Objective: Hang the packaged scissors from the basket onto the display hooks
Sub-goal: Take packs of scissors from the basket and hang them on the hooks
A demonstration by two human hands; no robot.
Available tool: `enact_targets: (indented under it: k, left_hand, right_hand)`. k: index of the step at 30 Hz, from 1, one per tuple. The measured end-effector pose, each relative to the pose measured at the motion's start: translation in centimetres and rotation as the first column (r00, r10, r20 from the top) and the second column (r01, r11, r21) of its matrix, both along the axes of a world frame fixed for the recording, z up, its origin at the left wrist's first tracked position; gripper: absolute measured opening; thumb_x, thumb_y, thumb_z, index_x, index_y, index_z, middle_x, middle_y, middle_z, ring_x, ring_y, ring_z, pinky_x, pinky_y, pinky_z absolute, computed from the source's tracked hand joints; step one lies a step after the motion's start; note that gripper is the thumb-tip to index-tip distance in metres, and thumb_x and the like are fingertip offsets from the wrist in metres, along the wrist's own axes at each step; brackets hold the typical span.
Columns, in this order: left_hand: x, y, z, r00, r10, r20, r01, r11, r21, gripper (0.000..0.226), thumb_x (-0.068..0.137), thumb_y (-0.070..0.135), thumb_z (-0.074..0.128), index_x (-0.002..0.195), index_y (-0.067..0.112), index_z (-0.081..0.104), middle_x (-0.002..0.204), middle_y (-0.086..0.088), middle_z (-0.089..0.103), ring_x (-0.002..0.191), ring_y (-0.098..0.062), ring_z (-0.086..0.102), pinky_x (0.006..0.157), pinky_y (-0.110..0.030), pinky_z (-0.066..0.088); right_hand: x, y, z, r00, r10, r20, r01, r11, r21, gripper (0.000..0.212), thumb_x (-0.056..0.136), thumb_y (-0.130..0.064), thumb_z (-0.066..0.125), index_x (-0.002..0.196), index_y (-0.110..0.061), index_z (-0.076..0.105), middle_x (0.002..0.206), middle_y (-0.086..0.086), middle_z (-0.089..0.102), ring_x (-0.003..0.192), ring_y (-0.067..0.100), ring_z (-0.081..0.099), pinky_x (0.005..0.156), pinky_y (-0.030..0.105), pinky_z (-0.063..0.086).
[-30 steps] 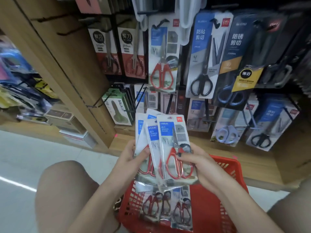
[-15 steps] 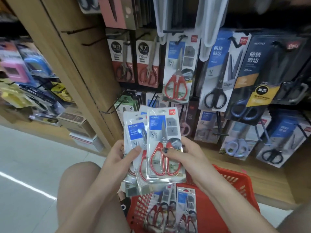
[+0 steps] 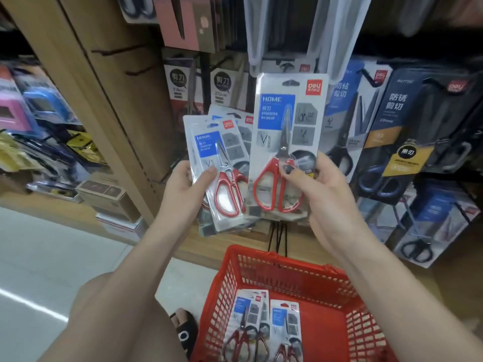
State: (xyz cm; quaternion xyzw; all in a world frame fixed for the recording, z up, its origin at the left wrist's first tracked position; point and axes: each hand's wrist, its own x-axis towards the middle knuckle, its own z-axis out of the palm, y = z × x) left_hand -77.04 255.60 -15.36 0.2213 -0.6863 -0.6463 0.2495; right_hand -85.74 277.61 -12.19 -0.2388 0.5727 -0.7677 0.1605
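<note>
Pinching one pack (image 3: 286, 150) low, the right hand (image 3: 313, 189) frees its hang slot; the left hand (image 3: 183, 189) grips spares (image 3: 222, 173).

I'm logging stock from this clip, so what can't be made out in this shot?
- Head view: the count of packs fanned in the left hand; the front pack covers the rest.
- The target hook behind the single pack in the right hand; the pack hides it.
- The packs in the basket: their lower ends are cut off by the bottom edge.
- Small print on the labels: blurred.
</note>
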Motion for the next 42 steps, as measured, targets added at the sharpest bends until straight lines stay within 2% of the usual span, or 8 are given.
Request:
enact_targets:
  k: [10, 15, 22, 27, 30, 33, 39, 42]
  left_hand:
    - [-1.6, -1.5, -0.6, 0.998, 0.056, 0.017, -0.057, 0.996, 0.064, 0.023, 0.100, 0.038, 0.071, 0.114, 0.023, 0.061, 0.105, 0.006, 0.082, 0.091, -0.017, 0.081, 0.064, -0.025, 0.064]
    - [-1.7, -2.0, -0.6, 0.995, 0.096, 0.035, -0.100, 0.988, 0.119, 0.029, 0.098, 0.038, 0.072, 0.118, 0.021, 0.060, 0.105, 0.005, 0.082, 0.089, -0.017, 0.081, 0.063, -0.029, 0.065]
    - [-2.2, -1.7, -1.0, 0.998, 0.065, 0.022, -0.067, 0.992, 0.105, 0.029, 0.096, 0.040, 0.074, 0.115, 0.023, 0.062, 0.105, 0.007, 0.082, 0.092, -0.019, 0.081, 0.068, -0.036, 0.067]
    - [-2.9, -1.2, -0.9, 0.999, 0.045, 0.012, -0.046, 0.993, 0.112, 0.024, 0.096, 0.040, 0.076, 0.112, 0.026, 0.066, 0.108, 0.005, 0.081, 0.097, -0.021, 0.080, 0.089, -0.053, 0.064]
    - [-3.1, -1.1, -0.8, 0.998, 0.058, 0.016, -0.059, 0.993, 0.105, 0.026, 0.094, 0.043, 0.076, 0.111, 0.027, 0.065, 0.107, 0.007, 0.081, 0.095, -0.018, 0.081, 0.089, -0.054, 0.064]
    - [-3.0, -1.0, -0.6, 0.998, 0.068, 0.006, -0.068, 0.991, 0.118, 0.026, 0.094, 0.042, 0.076, 0.112, 0.026, 0.064, 0.107, 0.006, 0.081, 0.095, -0.019, 0.081, 0.089, -0.054, 0.064]
    - [-2.9, -0.3, -0.3, 0.995, 0.097, -0.010, -0.096, 0.992, 0.086, 0.026, 0.095, 0.040, 0.076, 0.113, 0.025, 0.064, 0.107, 0.008, 0.081, 0.094, -0.017, 0.080, 0.088, -0.051, 0.065]
    - [-2.7, -0.2, -0.2, 0.994, 0.111, -0.018, -0.109, 0.990, 0.094, 0.028, 0.094, 0.043, 0.077, 0.113, 0.026, 0.065, 0.109, 0.009, 0.080, 0.096, -0.016, 0.080, 0.089, -0.052, 0.064]
  right_hand:
    - [-1.8, -3.9, 0.9, 0.990, -0.140, 0.030, 0.136, 0.984, 0.114, 0.030, 0.091, -0.030, 0.069, 0.119, -0.023, 0.070, 0.119, 0.001, 0.077, 0.118, 0.030, 0.069, 0.107, 0.058, 0.050]
    - [-4.6, -5.8, 1.3, 0.961, -0.264, 0.084, 0.246, 0.952, 0.182, 0.016, 0.096, -0.024, 0.070, 0.112, -0.024, 0.072, 0.109, -0.003, 0.079, 0.110, 0.020, 0.073, 0.106, 0.051, 0.053]
    - [-8.6, -7.3, 0.5, 0.911, -0.407, 0.061, 0.371, 0.877, 0.306, 0.011, 0.095, -0.035, 0.072, 0.098, -0.028, 0.064, 0.109, 0.011, 0.076, 0.105, 0.030, 0.073, 0.101, 0.053, 0.056]
    - [-8.3, -6.7, 0.3, 0.892, -0.438, -0.110, 0.437, 0.777, 0.453, 0.046, 0.089, -0.049, 0.072, 0.120, -0.027, 0.044, 0.112, -0.004, 0.064, 0.102, 0.012, 0.066, 0.082, 0.031, 0.053]
    - [-6.4, -6.0, -0.3, 0.859, -0.400, -0.320, 0.512, 0.702, 0.495, 0.067, 0.092, -0.048, 0.068, 0.143, -0.020, 0.036, 0.131, -0.002, 0.045, 0.120, 0.017, 0.054, 0.100, 0.032, 0.044]
    - [-4.1, -5.7, -0.8, 0.823, -0.366, -0.434, 0.552, 0.694, 0.462, 0.061, 0.095, -0.046, 0.066, 0.143, -0.020, 0.038, 0.129, -0.006, 0.037, 0.122, 0.015, 0.048, 0.098, 0.030, 0.036]
    - [-2.0, -7.0, -0.5, 0.978, -0.094, -0.185, 0.187, 0.789, 0.585, 0.044, 0.083, -0.059, 0.076, 0.108, -0.029, 0.056, 0.095, -0.010, 0.067, 0.075, -0.009, 0.065, 0.061, 0.018, 0.050]
    - [-1.8, -7.7, -0.6, 0.997, -0.045, -0.064, 0.072, 0.833, 0.549, 0.041, 0.082, -0.045, 0.085, 0.103, -0.022, 0.058, 0.092, 0.004, 0.074, 0.068, 0.010, 0.073, 0.062, 0.034, 0.060]
